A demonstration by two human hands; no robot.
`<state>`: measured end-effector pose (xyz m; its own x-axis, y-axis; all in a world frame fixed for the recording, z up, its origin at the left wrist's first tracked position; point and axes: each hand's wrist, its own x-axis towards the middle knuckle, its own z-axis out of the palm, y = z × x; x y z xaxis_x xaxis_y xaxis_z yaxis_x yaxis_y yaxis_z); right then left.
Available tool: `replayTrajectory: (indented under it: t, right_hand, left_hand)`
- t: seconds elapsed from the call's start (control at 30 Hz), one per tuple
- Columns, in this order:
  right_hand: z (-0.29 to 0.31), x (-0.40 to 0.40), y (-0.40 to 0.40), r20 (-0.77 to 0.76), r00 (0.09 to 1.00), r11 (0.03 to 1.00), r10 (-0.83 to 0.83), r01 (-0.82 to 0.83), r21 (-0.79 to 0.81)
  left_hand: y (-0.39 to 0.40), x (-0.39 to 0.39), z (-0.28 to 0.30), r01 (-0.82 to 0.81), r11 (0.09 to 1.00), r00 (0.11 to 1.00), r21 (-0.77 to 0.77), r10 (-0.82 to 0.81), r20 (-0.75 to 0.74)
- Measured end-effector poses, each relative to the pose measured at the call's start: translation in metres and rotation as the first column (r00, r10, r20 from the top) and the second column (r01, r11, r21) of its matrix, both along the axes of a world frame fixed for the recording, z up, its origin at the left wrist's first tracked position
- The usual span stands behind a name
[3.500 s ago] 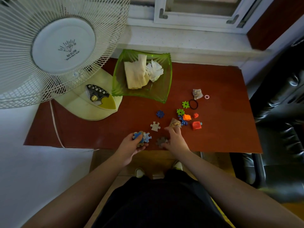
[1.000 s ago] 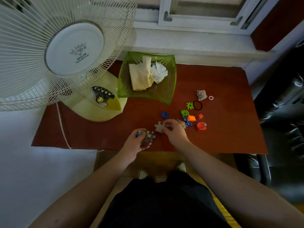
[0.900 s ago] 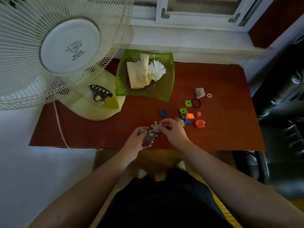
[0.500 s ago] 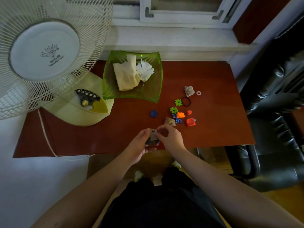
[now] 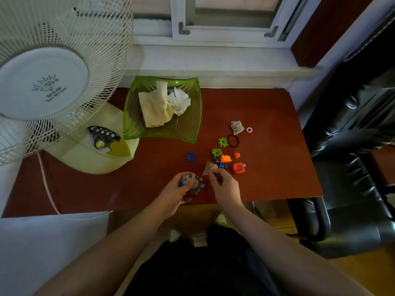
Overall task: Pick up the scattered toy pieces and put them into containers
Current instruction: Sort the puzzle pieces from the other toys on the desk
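Note:
My left hand is closed around a stack of puzzle pieces near the table's front edge. My right hand pinches the corner of a tan triangular piece that lies on the table. Beyond it lie a blue gear piece, two green snowflake pieces, an orange block, a small red cube, a red block and a blue piece. A green square bowl holding cloth and paper stands behind them.
A big white fan on a pale yellow base fills the left side of the red table. A black hair band, a small packet and a pink ring lie at right. A black chair stands beside the table.
My right hand passed the pale puzzle piece to the stack in my left hand, then moved right onto the tan triangular piece. The camera shifted.

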<state>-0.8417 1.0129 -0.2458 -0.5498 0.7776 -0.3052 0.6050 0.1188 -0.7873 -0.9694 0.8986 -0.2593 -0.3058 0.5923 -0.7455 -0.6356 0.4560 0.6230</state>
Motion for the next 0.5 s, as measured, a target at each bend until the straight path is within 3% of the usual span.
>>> replayTrajectory:
  t: [0.27,0.4,0.5]
  right_hand:
    - [-0.012,0.037,0.050,0.111,0.989,0.983,-0.098,0.079,0.167]
    - [-0.023,0.042,0.076,0.299,0.954,0.972,0.014,-0.082,0.218]
    - [-0.032,0.045,0.087,0.344,0.930,0.933,0.131,-0.232,0.274]
  left_hand:
    - [0.004,0.001,0.001,-0.012,0.999,0.999,-0.043,0.010,-0.041]
    - [0.002,0.002,0.000,-0.045,0.998,0.997,-0.049,0.042,-0.072]
    - [0.001,0.002,0.002,-0.099,0.994,0.993,-0.056,0.095,-0.075]
